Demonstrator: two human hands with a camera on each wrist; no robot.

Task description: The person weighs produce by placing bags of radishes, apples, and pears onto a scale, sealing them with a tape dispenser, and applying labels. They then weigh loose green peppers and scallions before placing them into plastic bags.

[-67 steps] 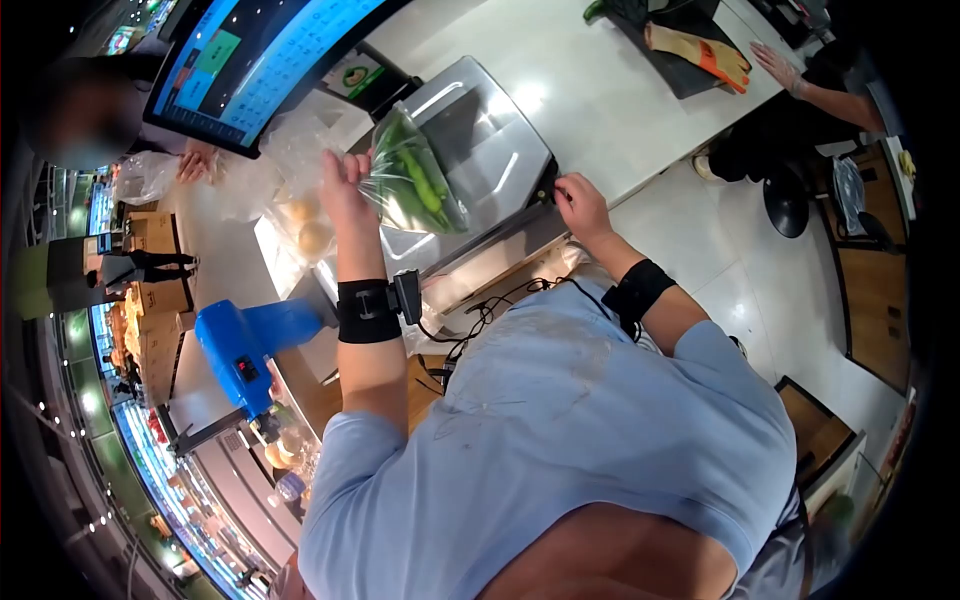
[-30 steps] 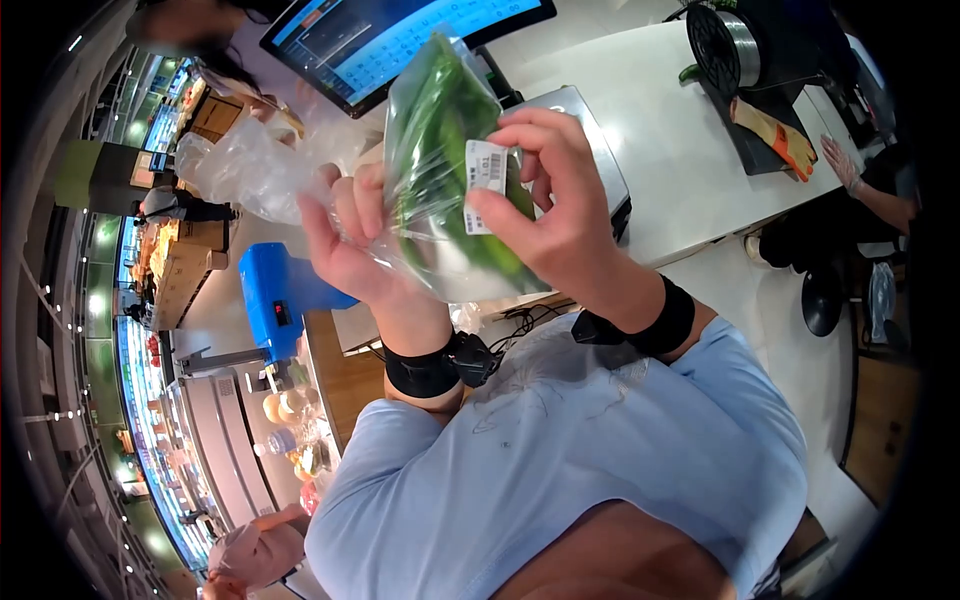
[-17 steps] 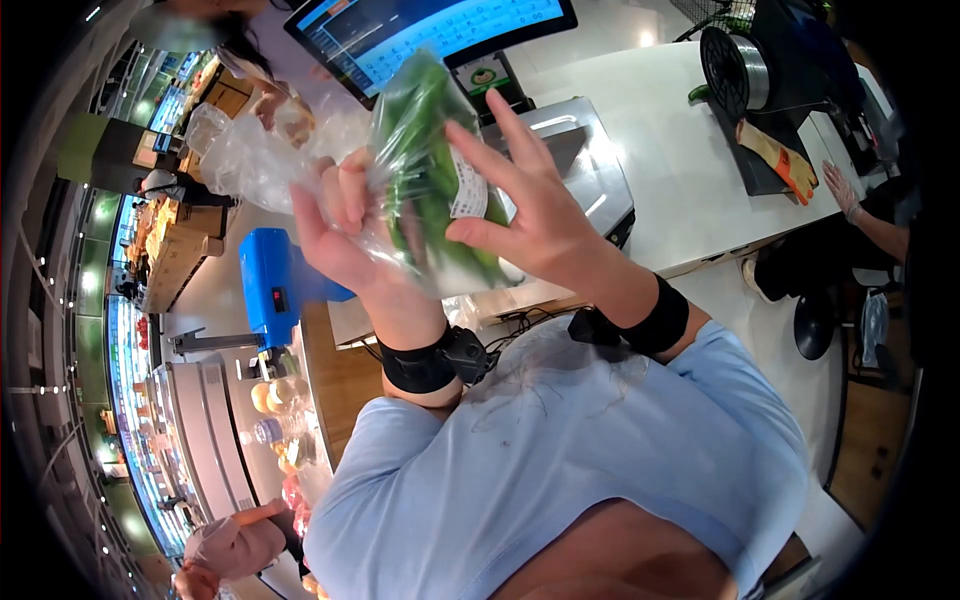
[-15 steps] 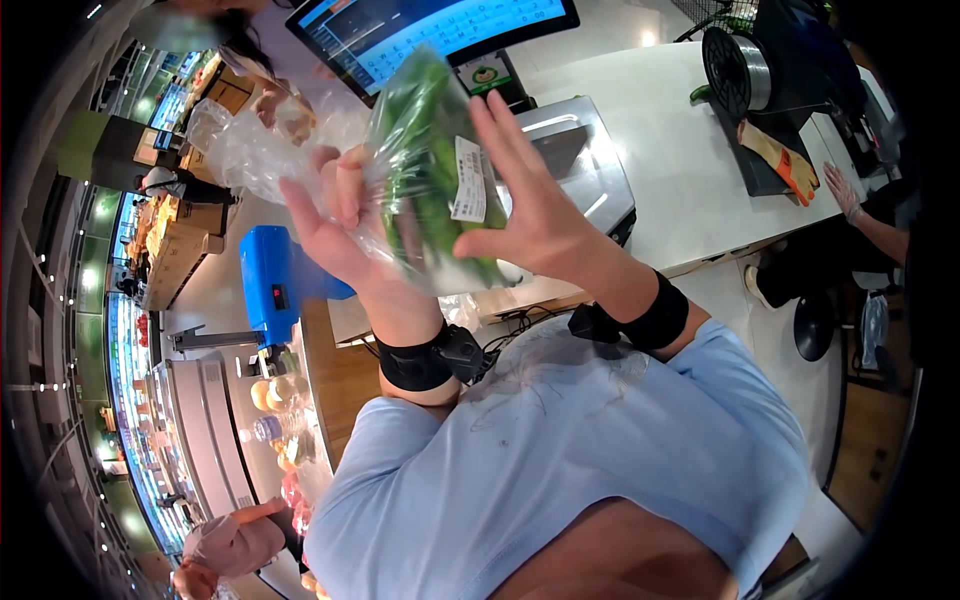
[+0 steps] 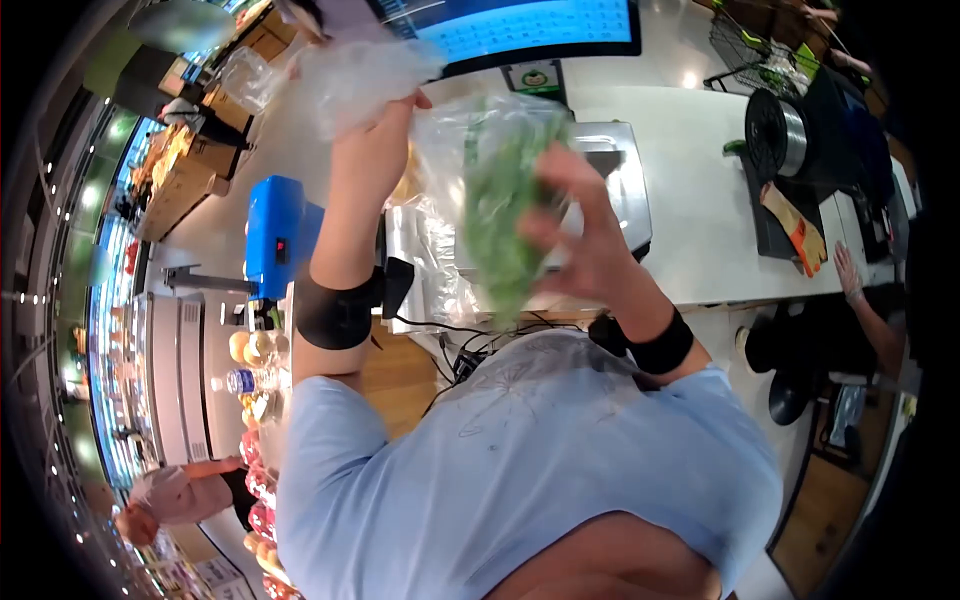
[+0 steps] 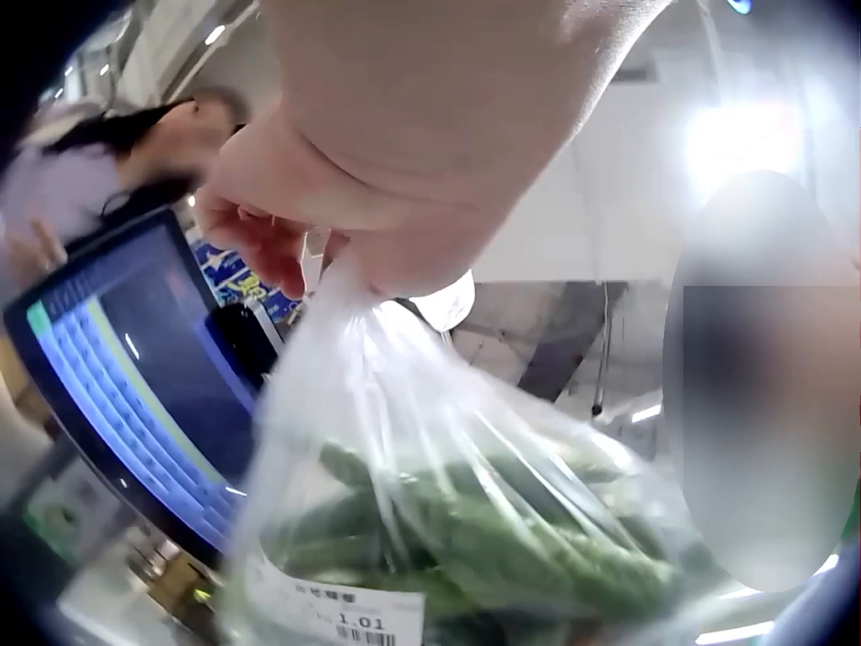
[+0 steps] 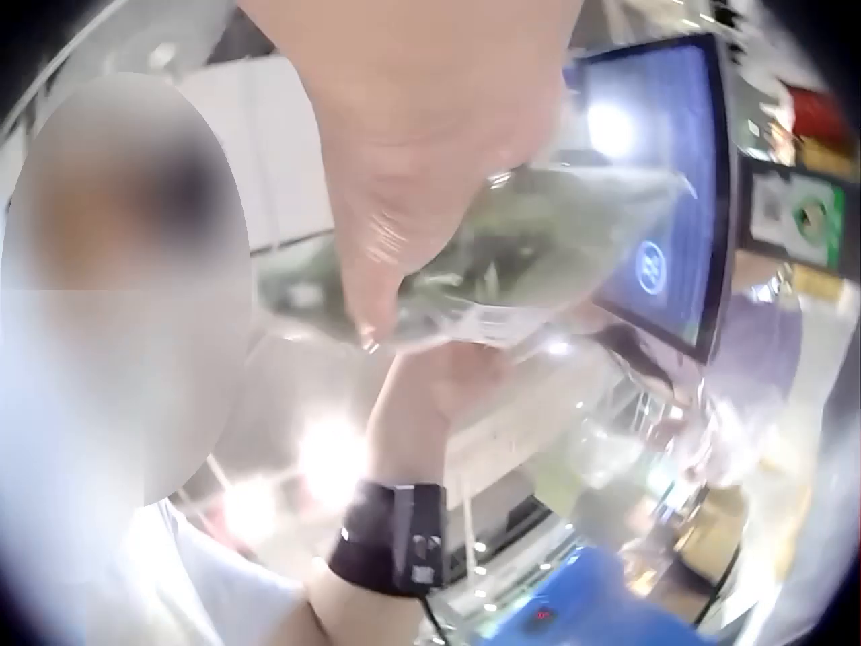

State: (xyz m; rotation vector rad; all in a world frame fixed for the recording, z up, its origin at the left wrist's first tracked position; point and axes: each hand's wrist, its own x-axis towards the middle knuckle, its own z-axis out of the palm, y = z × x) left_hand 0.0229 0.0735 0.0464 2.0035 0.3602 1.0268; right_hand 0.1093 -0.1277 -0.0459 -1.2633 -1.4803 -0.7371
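A clear plastic bag of long green peppers (image 5: 495, 205) hangs in front of my chest, blurred by motion in the head view. My right hand (image 5: 585, 225) grips its right side, thumb and fingers spread round the peppers, as the right wrist view also shows. My left hand (image 5: 380, 140) is up to the left of the bag; in the left wrist view its fingers pinch the bag's gathered neck (image 6: 353, 316). A white printed label (image 6: 350, 613) reading 1.01 sticks to the bag. Behind the bag lies the steel-topped weighing scale (image 5: 628, 205), partly covered.
A touchscreen (image 5: 540, 30) stands beyond the scale. Other clear bags (image 5: 350, 85) are near a person at the back left. To the left is a blue device (image 5: 275, 230). Work gloves (image 5: 795, 225) and a spool (image 5: 775, 130) sit on the right of the white counter (image 5: 690, 250).
The bag was lifted off the scale and my right hand pressed the label onto it. Since then the bag has moved right, my right hand has closed round it, and my left hand has risen.
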